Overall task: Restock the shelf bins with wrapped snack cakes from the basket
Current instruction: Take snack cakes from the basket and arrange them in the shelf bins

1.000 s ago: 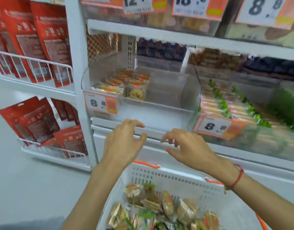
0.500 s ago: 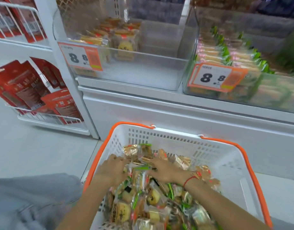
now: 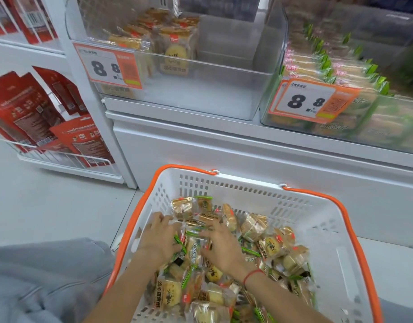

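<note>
With both hands down in the basket (image 3: 322,220) — left hand (image 3: 160,238) and right hand (image 3: 220,243) spread over the snack cakes (image 3: 268,247) — we should gather only matching wrappers for the half-empty bin (image 3: 201,89).

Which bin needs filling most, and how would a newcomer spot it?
Look at the white shelf above the basket. Two clear bins sit there; take the left bin. Only a few cakes lie in its back-left corner, whereas the right bin is packed.

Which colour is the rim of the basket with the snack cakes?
Orange; the basket rim runs around white slotted walls, seen best in the head view.
</note>
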Motion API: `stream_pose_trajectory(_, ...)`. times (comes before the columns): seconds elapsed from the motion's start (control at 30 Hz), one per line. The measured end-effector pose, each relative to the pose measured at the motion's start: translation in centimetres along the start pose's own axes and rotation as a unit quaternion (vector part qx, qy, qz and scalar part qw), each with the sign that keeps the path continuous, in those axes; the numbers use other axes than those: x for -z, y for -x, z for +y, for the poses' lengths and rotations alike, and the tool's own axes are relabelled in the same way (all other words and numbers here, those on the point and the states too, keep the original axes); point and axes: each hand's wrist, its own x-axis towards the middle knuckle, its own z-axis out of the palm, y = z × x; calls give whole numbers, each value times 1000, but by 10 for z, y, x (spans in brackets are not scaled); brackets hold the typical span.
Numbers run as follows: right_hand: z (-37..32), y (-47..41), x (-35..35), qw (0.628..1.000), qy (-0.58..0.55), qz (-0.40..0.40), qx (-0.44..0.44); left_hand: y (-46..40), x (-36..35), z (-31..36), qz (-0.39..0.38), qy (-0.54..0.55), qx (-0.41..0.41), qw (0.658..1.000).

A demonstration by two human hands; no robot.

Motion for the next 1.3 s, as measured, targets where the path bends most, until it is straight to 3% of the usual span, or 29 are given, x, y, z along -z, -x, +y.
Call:
stream_pose_trajectory(0.07, -3, 7, -4, 999, -21, 21, 11, -2, -1, 0, 2, 11, 3, 1000)
stream_pose_trajectory(0.23, -12, 6, 7, 984, -145, -66, -76, 2, 1, 1, -14, 20, 10, 1000)
stream_pose_trajectory(0.33, -6, 1, 37, 970, -212, -56, -101, 2, 12, 13, 29, 128, 2, 991)
stream_pose_trajectory(0.4, 0, 3, 68, 960, -257, -39, -103, 4, 33, 30, 56, 280, -19, 958)
stream_pose_trajectory(0.5, 10, 13, 121, 936, -336, -7, -105, 12, 76, 57, 21, 485, -45, 873)
stream_pose_trajectory(0.6, 15, 29, 171, 912, -401, 4, -91, 20, 107, 72, 0, 575, -68, 815)
stream_pose_trajectory(0.73, 20, 52, 228, 922, -381, 31, -63, 26, 142, 94, 51, 634, -114, 763)
stream_pose_trajectory(0.9, 22, 83, 286, 937, -324, 122, 46, 39, 203, 125, 151, 618, -215, 741)
stream_pose_trajectory(1.03, 26, 96, 326, 925, -315, 197, 83, 38, 252, 143, 264, 572, -254, 734)
stream_pose_trajectory(1.2, 50, 96, 375, 904, -307, 291, 59, 3, 313, 146, 465, 496, -202, 705)
stream_pose_trajectory(1.3, 69, 86, 407, 888, -314, 335, 30, -27, 340, 145, 522, 426, -135, 726)
